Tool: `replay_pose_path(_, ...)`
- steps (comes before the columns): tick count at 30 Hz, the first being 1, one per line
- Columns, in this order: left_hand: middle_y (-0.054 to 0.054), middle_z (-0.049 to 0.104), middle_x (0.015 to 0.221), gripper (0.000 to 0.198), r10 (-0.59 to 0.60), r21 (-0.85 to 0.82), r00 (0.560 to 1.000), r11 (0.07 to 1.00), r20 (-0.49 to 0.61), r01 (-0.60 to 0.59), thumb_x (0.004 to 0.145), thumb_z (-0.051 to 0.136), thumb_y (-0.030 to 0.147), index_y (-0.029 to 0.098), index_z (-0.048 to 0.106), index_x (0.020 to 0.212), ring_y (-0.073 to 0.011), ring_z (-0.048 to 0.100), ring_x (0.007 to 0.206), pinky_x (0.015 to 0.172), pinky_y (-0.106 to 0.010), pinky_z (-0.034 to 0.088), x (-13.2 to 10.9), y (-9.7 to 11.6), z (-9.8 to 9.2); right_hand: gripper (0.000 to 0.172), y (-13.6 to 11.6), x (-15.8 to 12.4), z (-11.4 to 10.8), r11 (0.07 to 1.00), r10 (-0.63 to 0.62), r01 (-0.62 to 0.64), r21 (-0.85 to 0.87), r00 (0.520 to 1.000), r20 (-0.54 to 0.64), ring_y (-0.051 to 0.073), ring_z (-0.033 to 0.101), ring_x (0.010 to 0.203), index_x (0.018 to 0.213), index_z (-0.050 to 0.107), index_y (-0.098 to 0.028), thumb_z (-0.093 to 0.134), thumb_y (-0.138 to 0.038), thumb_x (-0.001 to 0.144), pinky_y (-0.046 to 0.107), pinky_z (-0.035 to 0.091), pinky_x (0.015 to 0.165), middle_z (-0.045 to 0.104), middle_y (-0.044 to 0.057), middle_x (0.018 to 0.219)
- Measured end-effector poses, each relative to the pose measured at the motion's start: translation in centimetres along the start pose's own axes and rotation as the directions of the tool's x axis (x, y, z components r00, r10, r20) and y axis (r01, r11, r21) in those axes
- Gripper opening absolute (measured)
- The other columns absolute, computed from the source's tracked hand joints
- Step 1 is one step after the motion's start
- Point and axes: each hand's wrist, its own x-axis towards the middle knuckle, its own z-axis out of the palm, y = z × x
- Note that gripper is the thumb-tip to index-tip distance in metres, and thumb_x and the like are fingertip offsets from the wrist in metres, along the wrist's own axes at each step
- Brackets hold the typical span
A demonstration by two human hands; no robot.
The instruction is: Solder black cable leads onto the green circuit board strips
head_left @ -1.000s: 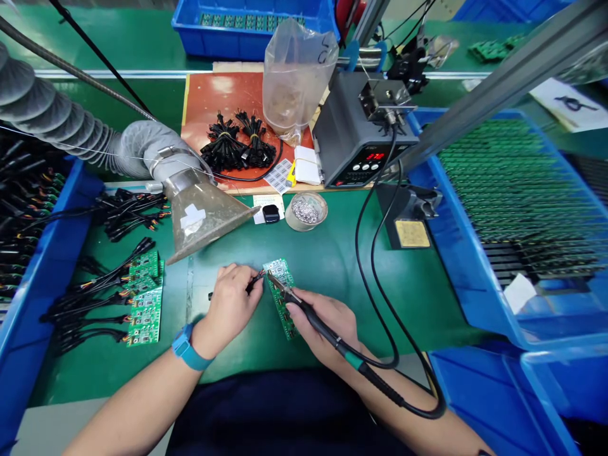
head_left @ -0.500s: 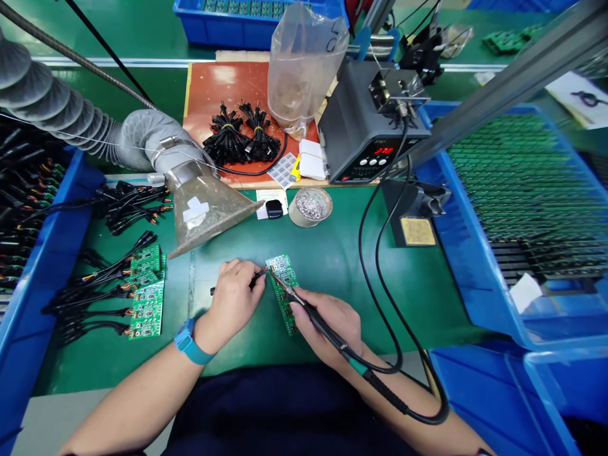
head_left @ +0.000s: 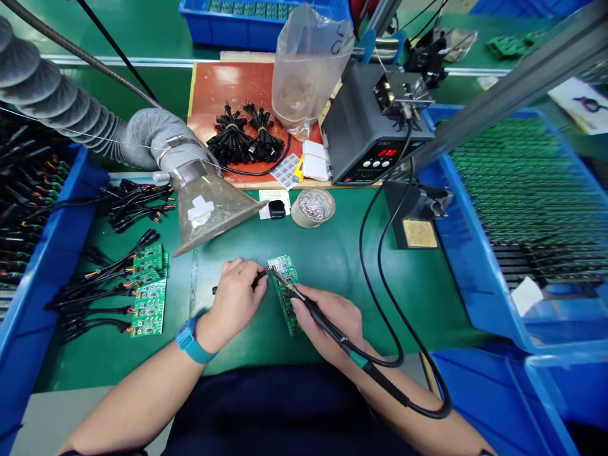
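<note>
My left hand point(head_left: 236, 292) pinches a short black cable point(head_left: 259, 276), whose thin coloured wire ends reach the top left edge of a green circuit board point(head_left: 287, 297). In my right hand point(head_left: 330, 316) is a soldering iron point(head_left: 316, 311), held like a pen. Its tip points up and left and meets the board near the wire ends; whether they touch is too small to tell. The board lies on the green mat between both hands. Left of my hands lie several circuit boards point(head_left: 151, 307) with black cables attached.
A fume funnel point(head_left: 209, 212) hangs above my left hand. Behind the board stand a small round tin point(head_left: 313, 208) and a soldering station point(head_left: 375, 139). An iron stand point(head_left: 413, 215) is at right. Blue bins point(head_left: 475, 253) flank the mat, and the iron's cord loops over my right forearm.
The whole view has shifted slightly, with surroundings a little further right. Both hands keep their grips, and the iron tip stays near the wire ends.
</note>
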Motion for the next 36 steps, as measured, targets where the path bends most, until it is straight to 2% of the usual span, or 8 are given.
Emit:
replay_pose_path(17,-0.002,0.068,0.083,0.005,0.023,-0.037,1.000,0.999,0.008,-0.022,0.094,0.067,0.016,0.021,0.065,0.094,-0.0215,0.060,0.083,0.079,-0.038,0.042,0.14,-0.45,-0.32,0.017,0.09,0.20,-0.21,0.993,0.101,-0.102,0.058,0.995,0.022,0.019,0.078,0.076,0.114,0.071,-0.020,0.068,-0.021,0.097,0.029,0.066,0.075,0.080,0.007,0.095)
replay_pose_path(32,-0.001,0.069,0.082,0.007,-0.008,-0.031,1.000,0.999,0.020,0.008,0.090,0.070,0.014,0.020,0.068,0.092,-0.0218,0.060,0.082,0.079,-0.038,0.040,0.70,-0.57,-0.36,0.017,-0.15,0.51,-0.22,0.997,0.061,-0.063,0.037,0.997,0.040,0.018,0.078,0.078,0.111,0.070,-0.018,0.069,-0.013,0.094,0.029,0.066,0.077,0.080,0.007,0.095)
replay_pose_path(36,-0.001,0.069,0.081,0.007,-0.016,-0.031,0.999,0.999,0.034,0.018,0.090,0.070,0.014,0.021,0.069,0.091,-0.0213,0.060,0.080,0.078,-0.038,0.040,0.88,-0.49,-0.44,0.016,-0.17,0.48,-0.19,0.996,0.076,-0.077,0.042,0.997,0.023,0.018,0.077,0.073,0.110,0.072,-0.019,0.068,-0.016,0.095,0.029,0.066,0.073,0.080,0.007,0.091)
